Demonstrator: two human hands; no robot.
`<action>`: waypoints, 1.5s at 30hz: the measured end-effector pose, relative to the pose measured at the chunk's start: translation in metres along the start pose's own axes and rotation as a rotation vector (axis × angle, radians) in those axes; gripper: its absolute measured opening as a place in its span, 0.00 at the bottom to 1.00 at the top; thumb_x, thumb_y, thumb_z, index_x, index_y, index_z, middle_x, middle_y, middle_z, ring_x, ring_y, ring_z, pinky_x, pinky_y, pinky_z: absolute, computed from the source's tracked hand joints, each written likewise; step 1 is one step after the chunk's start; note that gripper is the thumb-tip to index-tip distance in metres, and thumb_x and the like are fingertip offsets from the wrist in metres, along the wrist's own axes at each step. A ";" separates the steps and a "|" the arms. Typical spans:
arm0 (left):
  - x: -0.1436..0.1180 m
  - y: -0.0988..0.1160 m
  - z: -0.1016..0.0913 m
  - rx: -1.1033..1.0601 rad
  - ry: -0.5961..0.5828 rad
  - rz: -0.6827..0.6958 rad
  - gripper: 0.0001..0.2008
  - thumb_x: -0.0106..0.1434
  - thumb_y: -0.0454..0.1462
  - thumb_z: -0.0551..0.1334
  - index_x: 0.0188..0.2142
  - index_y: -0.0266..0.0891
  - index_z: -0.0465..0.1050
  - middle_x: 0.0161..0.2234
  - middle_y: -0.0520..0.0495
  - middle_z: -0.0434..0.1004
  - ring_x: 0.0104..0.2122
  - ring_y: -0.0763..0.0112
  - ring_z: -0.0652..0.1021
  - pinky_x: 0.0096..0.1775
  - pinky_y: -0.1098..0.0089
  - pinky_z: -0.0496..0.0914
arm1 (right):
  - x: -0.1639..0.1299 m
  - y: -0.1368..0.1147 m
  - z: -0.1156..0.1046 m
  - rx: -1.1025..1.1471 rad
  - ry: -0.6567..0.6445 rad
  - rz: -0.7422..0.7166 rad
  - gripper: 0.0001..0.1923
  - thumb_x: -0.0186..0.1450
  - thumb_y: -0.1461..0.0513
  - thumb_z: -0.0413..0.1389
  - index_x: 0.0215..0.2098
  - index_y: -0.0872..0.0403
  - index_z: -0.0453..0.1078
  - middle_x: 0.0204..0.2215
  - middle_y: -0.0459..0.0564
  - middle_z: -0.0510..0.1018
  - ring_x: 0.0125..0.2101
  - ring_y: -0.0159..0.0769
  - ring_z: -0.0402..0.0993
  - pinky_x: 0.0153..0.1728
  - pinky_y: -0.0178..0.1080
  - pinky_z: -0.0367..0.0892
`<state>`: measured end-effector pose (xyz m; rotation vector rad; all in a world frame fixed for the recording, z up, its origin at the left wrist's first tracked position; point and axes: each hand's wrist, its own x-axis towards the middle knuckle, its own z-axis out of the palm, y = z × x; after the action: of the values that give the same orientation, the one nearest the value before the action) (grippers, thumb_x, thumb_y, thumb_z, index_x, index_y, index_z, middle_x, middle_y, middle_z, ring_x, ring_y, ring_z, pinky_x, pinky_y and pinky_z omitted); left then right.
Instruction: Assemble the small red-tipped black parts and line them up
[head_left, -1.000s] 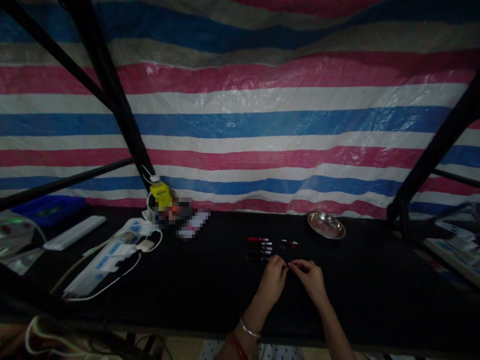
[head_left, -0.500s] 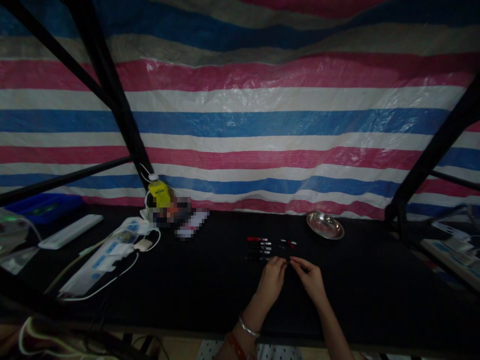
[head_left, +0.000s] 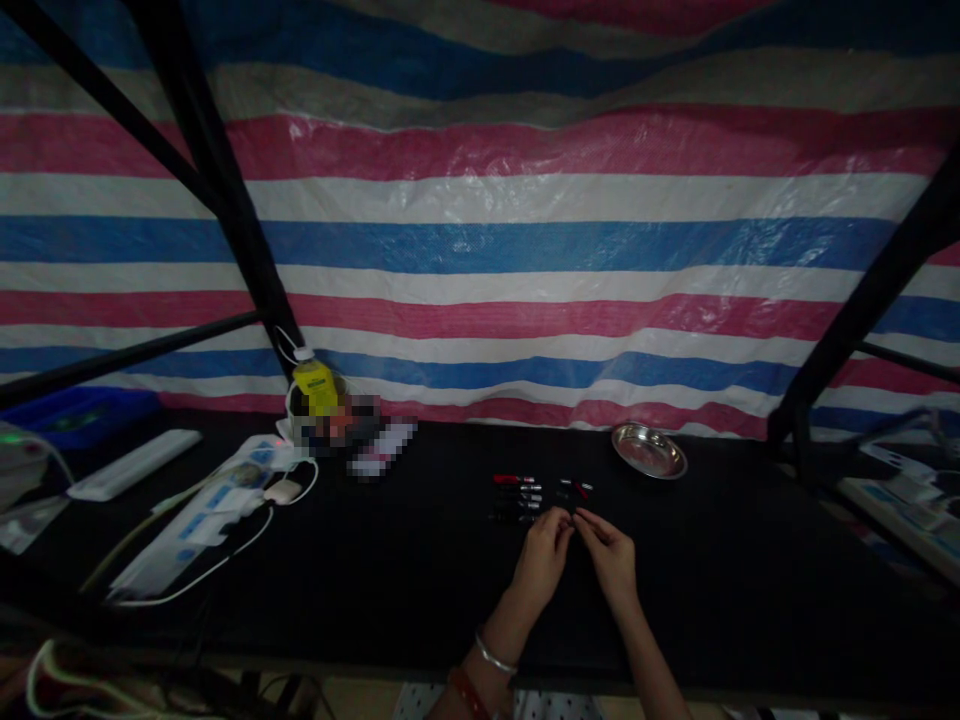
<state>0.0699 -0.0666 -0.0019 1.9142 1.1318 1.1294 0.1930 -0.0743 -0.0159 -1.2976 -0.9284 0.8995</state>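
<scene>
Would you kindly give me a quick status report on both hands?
Left hand and right hand fingertips together over the black table; held item too small to tell. Small red and black parts just beyond. Metal dish apart.

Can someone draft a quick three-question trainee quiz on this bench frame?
1. True or false: the metal dish lies on the black table to the right of the rows of small pens.
2. Which stands at the back left by the black post: A) yellow bottle B) red mug C) green box?
3. Where do the left hand and right hand meet?

Key
1. True.
2. A.
3. Fingertips together just in front of the pens, over the table; what they pinch is too small and dark to tell.
</scene>
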 end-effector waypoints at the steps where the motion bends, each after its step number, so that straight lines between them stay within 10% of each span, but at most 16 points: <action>1: 0.000 -0.001 0.000 -0.020 0.021 -0.020 0.09 0.60 0.29 0.52 0.37 0.41 0.67 0.32 0.50 0.72 0.34 0.71 0.73 0.39 0.70 0.68 | -0.001 0.001 0.005 -0.001 -0.002 -0.016 0.25 0.47 0.51 0.63 0.39 0.57 0.75 0.31 0.53 0.81 0.34 0.43 0.77 0.37 0.42 0.71; 9: 0.000 0.007 -0.007 0.235 0.278 -0.106 0.08 0.59 0.32 0.54 0.38 0.40 0.66 0.36 0.47 0.72 0.39 0.66 0.72 0.43 0.63 0.65 | 0.003 0.005 0.043 0.027 0.101 -0.100 0.23 0.51 0.53 0.60 0.41 0.58 0.73 0.26 0.51 0.79 0.27 0.39 0.75 0.31 0.39 0.70; 16: 0.001 0.011 -0.011 0.535 0.587 -0.337 0.26 0.58 0.37 0.56 0.55 0.36 0.53 0.52 0.35 0.64 0.52 0.55 0.65 0.49 0.54 0.58 | 0.006 0.009 0.059 -0.151 0.228 -0.158 0.23 0.56 0.51 0.54 0.43 0.58 0.71 0.27 0.51 0.77 0.28 0.37 0.73 0.31 0.37 0.67; 31: 0.004 0.004 -0.009 0.529 0.566 -0.411 0.29 0.57 0.37 0.56 0.57 0.36 0.50 0.53 0.34 0.64 0.52 0.55 0.66 0.50 0.51 0.56 | 0.003 0.004 0.066 -0.101 0.109 -0.174 0.22 0.56 0.50 0.55 0.42 0.57 0.71 0.27 0.49 0.76 0.25 0.35 0.72 0.27 0.35 0.68; 45: 0.002 -0.009 -0.013 0.265 0.584 -0.098 0.14 0.60 0.29 0.52 0.41 0.40 0.73 0.39 0.43 0.70 0.43 0.62 0.69 0.47 0.57 0.66 | -0.005 -0.017 0.057 0.256 0.265 -0.137 0.30 0.53 0.50 0.59 0.48 0.60 0.67 0.33 0.56 0.79 0.35 0.43 0.77 0.40 0.42 0.70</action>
<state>0.0556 -0.0599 -0.0036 1.7316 1.7403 1.6054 0.1389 -0.0586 0.0031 -1.0877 -0.6620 0.6952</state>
